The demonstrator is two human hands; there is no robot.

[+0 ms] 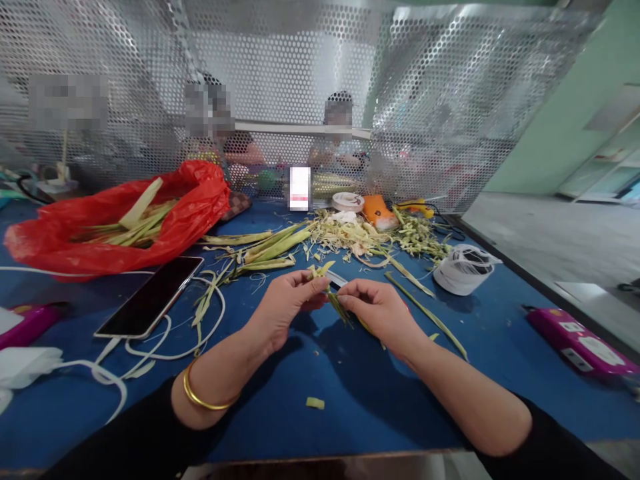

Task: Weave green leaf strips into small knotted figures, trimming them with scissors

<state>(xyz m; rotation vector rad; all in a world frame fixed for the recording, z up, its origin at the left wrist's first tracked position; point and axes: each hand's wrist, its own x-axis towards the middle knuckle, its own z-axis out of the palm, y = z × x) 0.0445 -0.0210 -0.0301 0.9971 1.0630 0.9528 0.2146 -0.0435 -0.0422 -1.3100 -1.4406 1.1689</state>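
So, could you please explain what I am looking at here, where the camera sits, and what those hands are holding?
There is no machine here. The single picture comes from a camera worn on a person's head, looking forward and down, so the two arms reaching in from the bottom are that person's own. The left hand and right hand both pinch a thin green leaf strip between their fingers, above the blue table. On the table lie a red bag holding long leaves, a phone, a heap of leaf shreds, a small white fan and a pink device. Other people sit behind the perforated screen.
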